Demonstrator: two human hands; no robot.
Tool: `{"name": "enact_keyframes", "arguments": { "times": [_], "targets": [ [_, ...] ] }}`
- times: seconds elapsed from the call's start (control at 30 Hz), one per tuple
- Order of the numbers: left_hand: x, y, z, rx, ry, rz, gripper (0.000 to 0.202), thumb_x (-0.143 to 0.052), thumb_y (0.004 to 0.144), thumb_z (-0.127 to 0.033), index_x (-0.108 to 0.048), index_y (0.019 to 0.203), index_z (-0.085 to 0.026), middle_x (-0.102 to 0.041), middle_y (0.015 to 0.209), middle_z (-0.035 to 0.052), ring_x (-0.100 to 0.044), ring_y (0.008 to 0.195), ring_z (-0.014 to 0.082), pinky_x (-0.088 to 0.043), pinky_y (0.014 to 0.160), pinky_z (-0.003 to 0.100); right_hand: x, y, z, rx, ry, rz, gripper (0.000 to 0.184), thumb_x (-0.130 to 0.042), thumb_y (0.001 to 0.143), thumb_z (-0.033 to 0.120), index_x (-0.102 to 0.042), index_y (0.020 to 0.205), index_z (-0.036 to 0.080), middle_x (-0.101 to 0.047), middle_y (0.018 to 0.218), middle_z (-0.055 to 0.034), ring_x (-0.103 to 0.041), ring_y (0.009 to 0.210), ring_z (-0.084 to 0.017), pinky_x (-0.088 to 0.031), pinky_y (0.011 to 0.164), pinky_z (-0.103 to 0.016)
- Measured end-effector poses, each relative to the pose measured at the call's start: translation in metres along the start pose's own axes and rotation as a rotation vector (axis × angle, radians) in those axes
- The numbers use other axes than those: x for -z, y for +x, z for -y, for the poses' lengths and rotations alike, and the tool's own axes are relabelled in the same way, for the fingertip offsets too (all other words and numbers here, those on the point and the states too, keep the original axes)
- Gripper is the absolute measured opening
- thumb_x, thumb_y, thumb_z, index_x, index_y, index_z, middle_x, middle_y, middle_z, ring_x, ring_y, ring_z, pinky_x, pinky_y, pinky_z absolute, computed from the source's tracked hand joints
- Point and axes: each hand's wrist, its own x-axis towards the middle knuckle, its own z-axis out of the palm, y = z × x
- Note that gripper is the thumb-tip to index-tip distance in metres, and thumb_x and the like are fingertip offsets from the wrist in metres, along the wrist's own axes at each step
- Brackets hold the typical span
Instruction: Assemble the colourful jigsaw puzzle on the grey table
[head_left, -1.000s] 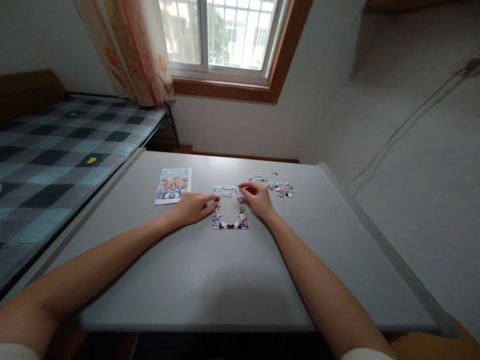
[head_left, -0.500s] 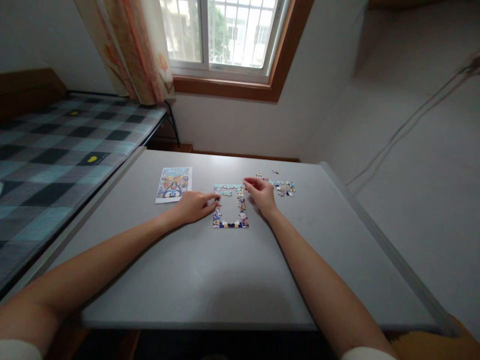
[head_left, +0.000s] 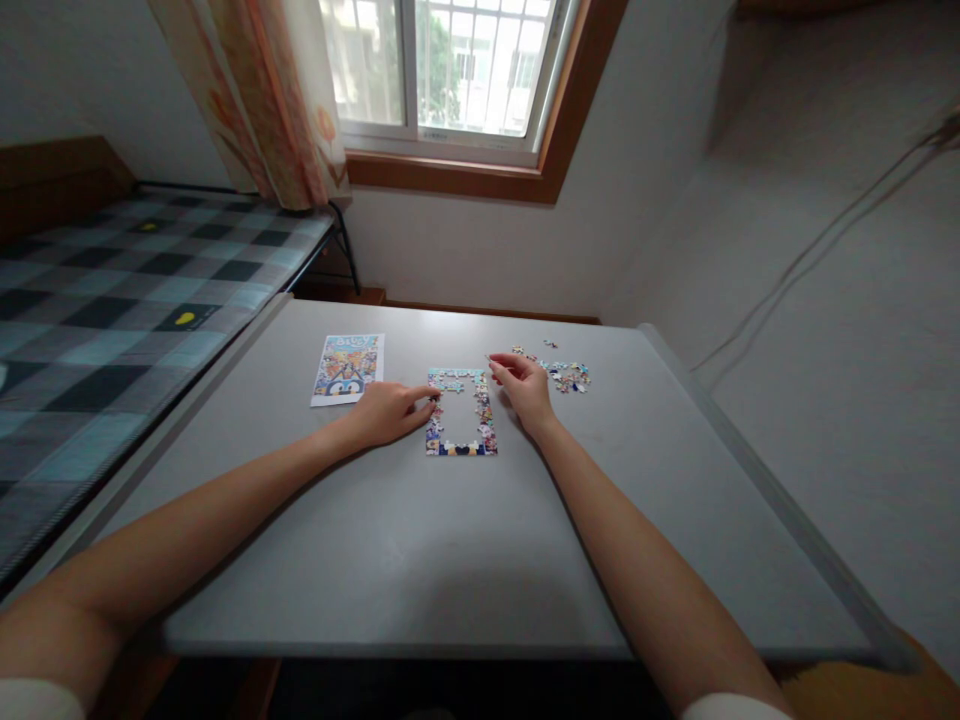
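A partly built jigsaw frame (head_left: pixel 460 448) lies on the grey table (head_left: pixel 420 540), its border joined and its middle bare. My left hand (head_left: pixel 386 411) rests on the table with its fingertips touching the frame's left edge, fingers loosely curled. My right hand (head_left: pixel 523 388) hovers by the frame's upper right corner, thumb and fingers pinched on a small puzzle piece (head_left: pixel 491 360). A heap of loose puzzle pieces (head_left: pixel 564 374) lies just right of that hand.
A colourful reference picture (head_left: pixel 347 368) lies flat to the left of the frame. A bed with a checked cover (head_left: pixel 112 300) runs along the table's left side. Window and curtain stand behind; a wall with a cable is close on the right.
My right hand has lifted off the frame's top right corner and drawn a little right and back toward the loose pieces, now pinching a piece. My left hand has stayed put.
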Motion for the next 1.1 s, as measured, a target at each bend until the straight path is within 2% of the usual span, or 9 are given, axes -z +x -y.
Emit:
{"name": "enact_keyframes", "arguments": {
  "times": [0.83, 0.97, 1.1],
  "targets": [
    [-0.001, 0.0, 0.001, 0.003, -0.018, 0.005, 0.039, -0.045, 0.094, -0.047, -0.07, 0.116, -0.027, -0.069, 0.065, 0.0011, -0.063, 0.059, 0.0162, -0.034, 0.056, 0.024, 0.0, 0.0, -0.005, 0.053, -0.083, 0.051, 0.026, -0.065, 0.071, 0.038, -0.074, 0.087, 0.019, -0.073, 0.087, -0.0056, -0.064, 0.076, -0.017, -0.052, 0.073, -0.033],
    [-0.001, 0.0, 0.0, -0.003, -0.008, -0.001, 0.039, -0.045, 0.094, -0.047, -0.07, 0.115, -0.027, -0.069, 0.064, 0.0007, -0.063, 0.058, 0.0164, -0.033, 0.054, 0.024, -0.002, -0.006, -0.002, 0.161, -0.268, 0.076, 0.024, -0.059, 0.078, 0.035, -0.074, 0.088, 0.019, -0.07, 0.09, -0.0064, -0.061, 0.076, -0.017, -0.051, 0.073, -0.034],
    [-0.001, -0.001, 0.0, -0.008, -0.007, -0.005, 0.038, -0.046, 0.094, -0.047, -0.07, 0.116, -0.028, -0.069, 0.064, 0.0005, -0.064, 0.059, 0.0166, -0.035, 0.055, 0.024, -0.007, -0.017, 0.007, 0.371, -0.608, 0.156, 0.018, -0.062, 0.082, 0.029, -0.076, 0.091, 0.022, -0.066, 0.092, -0.0081, -0.057, 0.093, -0.023, -0.045, 0.09, -0.043]
  ]
}}
